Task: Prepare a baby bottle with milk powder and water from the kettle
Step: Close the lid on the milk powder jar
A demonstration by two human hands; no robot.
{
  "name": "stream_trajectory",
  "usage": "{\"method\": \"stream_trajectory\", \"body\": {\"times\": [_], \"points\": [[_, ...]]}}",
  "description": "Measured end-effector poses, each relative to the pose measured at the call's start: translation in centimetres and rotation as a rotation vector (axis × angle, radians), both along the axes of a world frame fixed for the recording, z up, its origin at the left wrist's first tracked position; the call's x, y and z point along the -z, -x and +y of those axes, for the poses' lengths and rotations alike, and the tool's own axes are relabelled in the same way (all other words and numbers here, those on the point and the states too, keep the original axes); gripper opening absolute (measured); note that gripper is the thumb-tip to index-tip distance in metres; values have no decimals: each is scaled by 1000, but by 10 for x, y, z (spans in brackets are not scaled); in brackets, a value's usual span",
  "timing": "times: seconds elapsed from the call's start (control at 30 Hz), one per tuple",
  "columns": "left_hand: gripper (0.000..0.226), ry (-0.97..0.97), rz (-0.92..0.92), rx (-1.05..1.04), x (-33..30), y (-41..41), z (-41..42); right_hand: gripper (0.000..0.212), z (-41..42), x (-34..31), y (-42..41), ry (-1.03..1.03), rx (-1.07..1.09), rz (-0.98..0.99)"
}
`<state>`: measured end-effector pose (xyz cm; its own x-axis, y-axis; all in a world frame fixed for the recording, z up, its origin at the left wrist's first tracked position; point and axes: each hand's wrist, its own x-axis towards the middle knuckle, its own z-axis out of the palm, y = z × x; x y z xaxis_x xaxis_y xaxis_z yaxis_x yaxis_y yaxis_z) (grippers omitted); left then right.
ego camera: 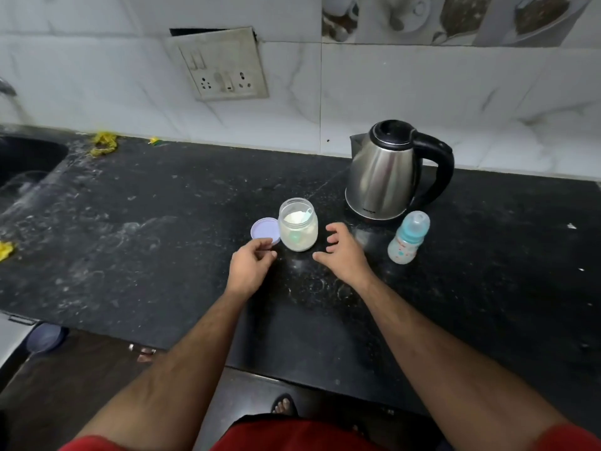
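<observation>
Both hands low over the black tabletop [162,242]: left hand [248,268] loosely curled, fingertips at the near edge of the lilac lid [264,230], actual grip on it unclear; right hand [343,252] spread, grip released, holding nothing. Beyond them, the open glass jar [298,224] holds white powder with a pale scoop [307,213] half buried. Baby bottle [409,237], teal-collared and capped, contents unreadable, stands right of the jar before the steel kettle [390,170].

I see a small dark brand mark low on the kettle [388,172] body, but I cannot read it.
</observation>
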<state>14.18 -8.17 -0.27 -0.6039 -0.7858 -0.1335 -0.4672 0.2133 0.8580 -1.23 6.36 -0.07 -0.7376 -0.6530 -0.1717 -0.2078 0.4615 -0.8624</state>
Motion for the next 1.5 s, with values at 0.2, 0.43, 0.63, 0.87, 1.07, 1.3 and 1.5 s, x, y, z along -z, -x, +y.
{"method": "stream_trajectory", "body": {"times": [0.2, 0.43, 0.63, 0.87, 1.07, 1.3, 1.5], "points": [[54, 167, -154, 132, -7, 22, -53, 117, -30, 3, 11, -32, -37, -22], [89, 344, -417, 413, 3, 46, -85, 128, -46, 5, 15, -37, -76, -47], [98, 390, -497, 499, 10, 53, -94, 123, -53, 3, 12, -26, -79, -47], [95, 347, -483, 476, 15, 57, -95, 100, -57, 3, 6, 32, -22, -12], [89, 252, -325, 363, 14, 55, -84, 91, -41, 0, -1, 98, 62, -16], [70, -158, 7, 178, -14, 72, -48, 91, 0, -7, 3, 101, 144, -33], [57, -573, 292, 102, -40, 95, -20, 92, 31, -11, -3, 118, 200, -22]]}}
